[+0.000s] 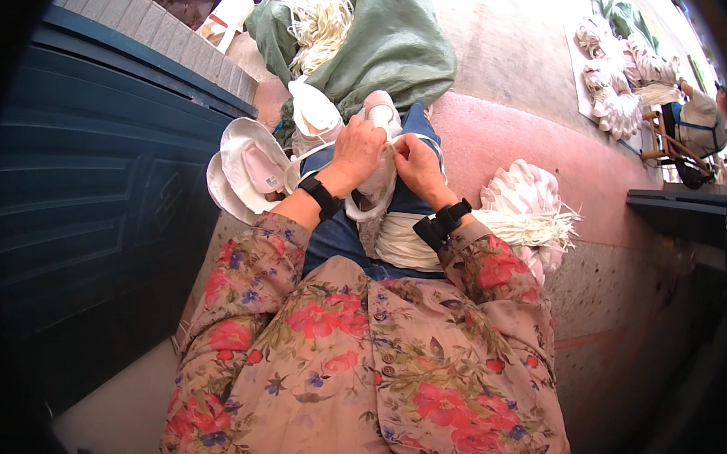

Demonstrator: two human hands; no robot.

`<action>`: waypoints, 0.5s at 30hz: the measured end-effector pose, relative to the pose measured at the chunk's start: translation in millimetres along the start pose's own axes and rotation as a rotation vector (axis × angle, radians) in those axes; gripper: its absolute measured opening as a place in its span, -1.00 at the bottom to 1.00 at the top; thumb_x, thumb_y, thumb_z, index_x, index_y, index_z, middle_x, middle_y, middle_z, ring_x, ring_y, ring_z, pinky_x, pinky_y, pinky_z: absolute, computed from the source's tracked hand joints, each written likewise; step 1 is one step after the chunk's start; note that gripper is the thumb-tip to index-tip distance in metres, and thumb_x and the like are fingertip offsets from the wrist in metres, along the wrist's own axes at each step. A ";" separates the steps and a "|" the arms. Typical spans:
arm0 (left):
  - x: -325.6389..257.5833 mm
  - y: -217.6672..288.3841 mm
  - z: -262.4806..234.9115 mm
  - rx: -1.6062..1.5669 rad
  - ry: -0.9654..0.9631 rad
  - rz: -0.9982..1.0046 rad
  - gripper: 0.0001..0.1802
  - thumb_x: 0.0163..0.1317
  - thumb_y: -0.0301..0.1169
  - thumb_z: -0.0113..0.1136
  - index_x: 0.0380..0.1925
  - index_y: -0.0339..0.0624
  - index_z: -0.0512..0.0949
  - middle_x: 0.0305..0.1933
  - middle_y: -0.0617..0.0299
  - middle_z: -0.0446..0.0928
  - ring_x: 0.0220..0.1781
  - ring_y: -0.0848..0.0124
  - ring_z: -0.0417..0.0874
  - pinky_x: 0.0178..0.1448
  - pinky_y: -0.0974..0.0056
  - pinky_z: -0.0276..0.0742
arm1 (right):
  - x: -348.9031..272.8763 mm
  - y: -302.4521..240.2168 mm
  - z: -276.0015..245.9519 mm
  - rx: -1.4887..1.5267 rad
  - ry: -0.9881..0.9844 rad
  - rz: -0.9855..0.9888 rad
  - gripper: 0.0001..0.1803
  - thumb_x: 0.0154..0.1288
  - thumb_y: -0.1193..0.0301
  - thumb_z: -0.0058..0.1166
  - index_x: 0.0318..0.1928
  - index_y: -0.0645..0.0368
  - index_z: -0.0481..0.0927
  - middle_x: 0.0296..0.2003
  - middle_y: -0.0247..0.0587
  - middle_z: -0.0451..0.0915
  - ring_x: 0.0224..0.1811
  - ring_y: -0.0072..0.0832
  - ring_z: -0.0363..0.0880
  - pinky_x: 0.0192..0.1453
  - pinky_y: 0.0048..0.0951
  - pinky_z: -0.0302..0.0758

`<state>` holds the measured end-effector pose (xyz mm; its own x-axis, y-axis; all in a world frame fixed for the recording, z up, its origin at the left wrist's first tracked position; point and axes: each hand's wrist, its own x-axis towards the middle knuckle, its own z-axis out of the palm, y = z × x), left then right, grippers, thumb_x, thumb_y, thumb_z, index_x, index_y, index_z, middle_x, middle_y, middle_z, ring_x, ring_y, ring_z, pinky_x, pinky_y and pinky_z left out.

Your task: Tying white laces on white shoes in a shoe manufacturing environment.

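Observation:
My left hand (359,152) is closed over a pale pink-and-white shoe upper (376,187) between my knees, gripping it near its top. Beside it, the fingers of my right hand (417,168) pinch a thin white shoelace (393,145) at the upper's edge. A loop of white lace hangs below the hands. Left of them, a white shoe upper (316,111) stands by my left knee. More white uppers with pink lining (252,169) lie beside my left leg. A bundle of white laces (407,241) lies across my right thigh.
Ahead is a green sack (400,50) with loose laces (320,22) on it. A fanned stack of pale uppers (523,188) sits to my right. A dark blue door (114,184) stands at left. Farther right are more stacked uppers (612,96) and a wooden chair (663,139).

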<state>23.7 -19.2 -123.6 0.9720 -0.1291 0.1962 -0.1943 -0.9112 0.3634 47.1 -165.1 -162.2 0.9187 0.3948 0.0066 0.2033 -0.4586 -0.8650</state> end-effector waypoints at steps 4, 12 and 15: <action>7.8 -13.4 -4.6 -0.289 -0.110 -0.122 -0.88 -0.09 -0.47 0.15 -0.52 -0.24 0.47 -0.43 0.14 0.49 -0.38 0.27 0.47 -0.30 0.28 0.40 | -0.1 -0.3 -1.0 -0.154 -0.002 -0.235 -0.88 -0.03 0.52 -0.07 -0.41 0.20 0.50 -0.50 -0.08 0.50 -0.36 -0.20 0.47 -0.32 -0.30 0.40; 43.8 -15.0 -21.8 -1.126 -0.299 -0.453 -0.66 0.02 -0.49 0.13 -0.18 -0.34 0.33 -0.40 0.21 0.49 -0.36 0.54 0.49 -0.30 0.48 0.40 | 9.5 -17.6 3.2 -0.769 -0.157 -0.411 -0.90 -0.08 0.42 -0.04 -0.53 0.09 0.55 -0.47 -0.27 0.48 -0.26 -0.35 0.42 -0.28 -0.35 0.33; 57.8 -5.5 -22.6 -1.085 -0.333 -0.444 -0.64 0.04 -0.46 0.10 -0.15 -0.36 0.32 -0.43 0.21 0.49 -0.39 0.54 0.48 -0.33 0.49 0.38 | 7.0 -23.4 -3.0 -0.761 -0.116 -0.463 -0.91 -0.06 0.41 -0.04 -0.56 0.08 0.53 -0.43 -0.31 0.44 -0.21 -0.39 0.38 -0.24 -0.39 0.26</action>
<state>77.9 -12.9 -93.6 0.9372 -0.1287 -0.3241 0.3095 -0.1215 0.9431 49.8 -153.9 -140.5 0.6572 0.7304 0.1862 0.7523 -0.6205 -0.2213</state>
